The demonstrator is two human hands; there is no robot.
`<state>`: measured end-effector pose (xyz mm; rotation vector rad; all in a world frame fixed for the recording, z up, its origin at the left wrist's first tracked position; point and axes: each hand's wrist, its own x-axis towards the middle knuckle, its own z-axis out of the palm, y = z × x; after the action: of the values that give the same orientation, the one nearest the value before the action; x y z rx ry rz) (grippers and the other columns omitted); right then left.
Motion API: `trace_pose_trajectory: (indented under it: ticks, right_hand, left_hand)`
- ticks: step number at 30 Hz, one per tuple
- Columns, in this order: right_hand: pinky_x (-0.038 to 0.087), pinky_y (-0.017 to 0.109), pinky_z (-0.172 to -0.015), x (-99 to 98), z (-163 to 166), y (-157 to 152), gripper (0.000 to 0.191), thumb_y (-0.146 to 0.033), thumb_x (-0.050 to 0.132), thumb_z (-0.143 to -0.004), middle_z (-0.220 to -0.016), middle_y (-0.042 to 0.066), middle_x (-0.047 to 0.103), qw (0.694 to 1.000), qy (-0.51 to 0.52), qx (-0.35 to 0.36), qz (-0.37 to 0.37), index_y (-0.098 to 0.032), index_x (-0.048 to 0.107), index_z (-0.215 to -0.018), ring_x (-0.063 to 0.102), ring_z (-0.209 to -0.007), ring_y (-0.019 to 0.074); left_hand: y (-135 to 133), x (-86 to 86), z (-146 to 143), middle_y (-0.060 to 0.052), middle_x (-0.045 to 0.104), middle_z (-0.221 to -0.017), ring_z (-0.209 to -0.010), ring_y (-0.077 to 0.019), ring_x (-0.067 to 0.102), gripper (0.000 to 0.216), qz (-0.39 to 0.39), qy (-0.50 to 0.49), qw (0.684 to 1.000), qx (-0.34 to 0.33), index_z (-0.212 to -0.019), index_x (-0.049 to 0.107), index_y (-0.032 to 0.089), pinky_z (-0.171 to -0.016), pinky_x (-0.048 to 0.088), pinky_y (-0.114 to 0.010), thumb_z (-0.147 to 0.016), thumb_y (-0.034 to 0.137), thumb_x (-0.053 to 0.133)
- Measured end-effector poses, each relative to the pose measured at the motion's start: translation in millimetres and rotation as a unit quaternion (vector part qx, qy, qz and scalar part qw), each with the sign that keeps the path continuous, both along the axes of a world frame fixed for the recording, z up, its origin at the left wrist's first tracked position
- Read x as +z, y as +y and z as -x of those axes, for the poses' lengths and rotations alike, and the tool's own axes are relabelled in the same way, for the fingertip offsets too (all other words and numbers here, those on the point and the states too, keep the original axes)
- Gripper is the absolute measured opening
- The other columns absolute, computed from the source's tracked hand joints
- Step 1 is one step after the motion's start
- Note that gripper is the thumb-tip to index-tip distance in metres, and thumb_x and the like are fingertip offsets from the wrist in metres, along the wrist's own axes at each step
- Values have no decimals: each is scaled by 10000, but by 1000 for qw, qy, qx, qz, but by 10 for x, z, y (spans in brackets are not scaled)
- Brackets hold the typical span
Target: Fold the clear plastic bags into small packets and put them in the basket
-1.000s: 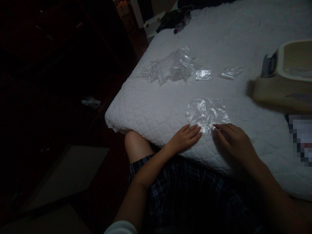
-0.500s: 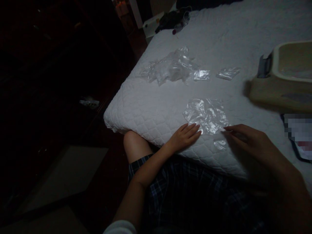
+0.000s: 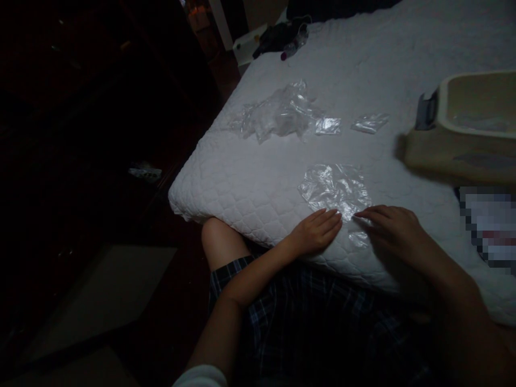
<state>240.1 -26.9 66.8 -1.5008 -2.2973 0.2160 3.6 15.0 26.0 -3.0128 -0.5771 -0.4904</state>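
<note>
A flat clear plastic bag (image 3: 334,189) lies on the white quilted mattress (image 3: 258,177) near its front edge. My left hand (image 3: 316,232) rests flat with fingers stretched out, fingertips on the bag's near edge. My right hand (image 3: 393,228) lies beside it, fingers extended and touching the bag's near right corner. A small clear plastic scrap (image 3: 358,238) sits just under the right fingertips. I am seated against the mattress edge in plaid shorts.
A heap of crumpled clear bags (image 3: 276,114) lies further back, with two small folded ones (image 3: 328,126) (image 3: 368,123) to its right. A beige tub (image 3: 463,129) stands at the right. Dark items (image 3: 278,36) sit at the far corner. The floor on the left is dark.
My right hand drew away to the right half a second ago, then came back to the bag's near corner. The left hand slid slightly right along the bag's edge.
</note>
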Motion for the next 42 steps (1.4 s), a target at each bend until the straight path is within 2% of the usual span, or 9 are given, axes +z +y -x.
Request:
trace_pose_trajectory:
  ticks: [6, 11, 18, 25, 29, 32, 36, 42]
  right_hand:
    - [401, 452, -871, 1, 9, 12, 307, -297, 407, -909, -1032, 123, 695, 1000, -4, -2, -6, -212, 660, -1061, 620, -946, 269]
    - [390, 455, -886, -17, -15, 28, 297, -366, 443, -914, -1000, 109, 714, 1000, 6, 12, 10, -210, 669, -1028, 634, -925, 262]
    - [327, 538, -998, -74, -47, 35, 305, -330, 419, -876, -984, 110, 723, 998, 37, -20, 40, -212, 666, -1011, 647, -950, 273]
    - [274, 536, -1059, -53, 16, 32, 292, -360, 428, -890, -1005, 94, 722, 995, 59, -57, 54, -226, 641, -1037, 641, -985, 267]
    - [293, 555, -1022, -104, -25, 52, 293, -372, 445, -868, -992, 97, 712, 998, 50, -28, 40, -225, 658, -1008, 632, -981, 273]
    - [308, 571, -986, -129, -57, 61, 332, -454, 425, -883, -965, 92, 706, 999, 35, -10, 30, -244, 679, -924, 627, -968, 282]
    - [277, 600, -991, -101, -56, 54, 379, -504, 391, -891, -945, 77, 702, 999, 29, 6, 31, -264, 684, -880, 625, -956, 280]
    - [278, 609, -975, -88, -86, 42, 299, -335, 407, -852, -972, 97, 696, 998, 1, 30, 52, -253, 684, -927, 616, -966, 281]
  left_hand:
    - [19, -67, 40, -179, 577, -1320, -1341, -250, 447, 361, 22, -5, 1000, 3, -1257, 545, 71, -1122, 404, -450, -916, 165, 471]
    - [8, -95, 47, -158, 578, -1327, -1337, -243, 452, 344, 6, -22, 1000, -5, -1243, 557, 79, -1131, 393, -439, -930, 171, 447]
    - [-4, -85, 58, -155, 572, -1334, -1336, -245, 451, 368, -11, -23, 1000, -5, -1281, 524, 78, -1130, 391, -436, -943, 186, 430]
    - [-3, -86, 59, -133, 590, -1315, -1306, -248, 484, 358, -32, -14, 999, -6, -1270, 539, 99, -1125, 391, -438, -953, 201, 410]
    - [-5, -93, 52, -148, 575, -1331, -1321, -246, 467, 381, -19, -4, 1000, -4, -1303, 509, 91, -1127, 380, -450, -950, 196, 412]
    - [-7, -103, 57, -155, 558, -1349, -1335, -255, 450, 397, -19, 3, 1000, -4, -1322, 491, 90, -1133, 364, -466, -950, 205, 419]
    - [-8, -114, 67, -141, 556, -1357, -1341, -259, 442, 390, -32, 1, 999, -6, -1318, 499, 106, -1139, 351, -468, -951, 212, 418]
    - [-11, -89, 63, -127, 586, -1325, -1306, -248, 483, 378, -43, -7, 999, -3, -1307, 512, 113, -1128, 369, -455, -955, 201, 406]
